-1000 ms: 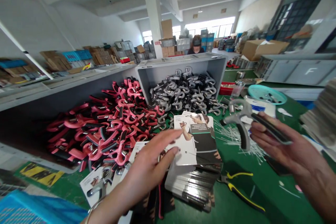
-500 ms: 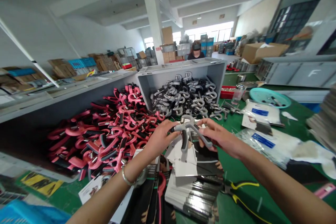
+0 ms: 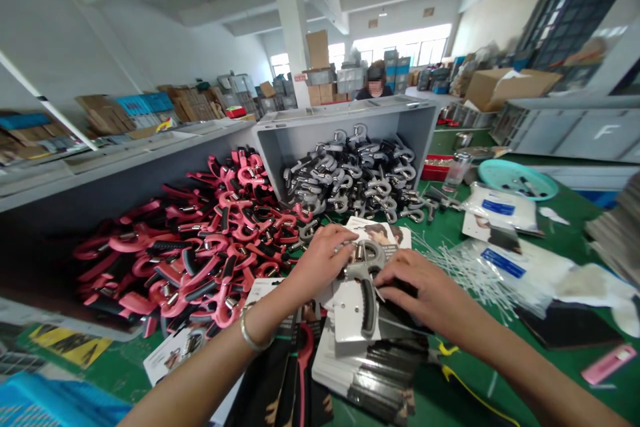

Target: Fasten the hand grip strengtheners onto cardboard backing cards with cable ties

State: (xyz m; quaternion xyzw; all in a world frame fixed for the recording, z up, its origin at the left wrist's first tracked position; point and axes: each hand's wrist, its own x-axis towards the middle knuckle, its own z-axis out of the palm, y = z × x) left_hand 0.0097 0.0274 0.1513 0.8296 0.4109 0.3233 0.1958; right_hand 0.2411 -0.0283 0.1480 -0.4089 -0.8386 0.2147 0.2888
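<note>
A grey hand grip strengthener with a coiled metal spring and black padding lies over printed backing cards, coil end away from me. My left hand is closed on its upper left side, near the spring. At its right handle, the fingers of my right hand are bent and grip it; part of that handle is hidden beneath them. More stacked cards in shiny wrap lie just below. To the left, a red hand grip sits on a dark card.
Grey crates hold piled red hand grips and grey hand grips. White cable ties, yellow-handled pliers, a turquoise plate, a glass jar and a pink cutter are at right. Across the crates is a person.
The grey hand grip has come down from above the cards onto them and turned its coil end away. My right hand has shifted from the handle's end to its side.
</note>
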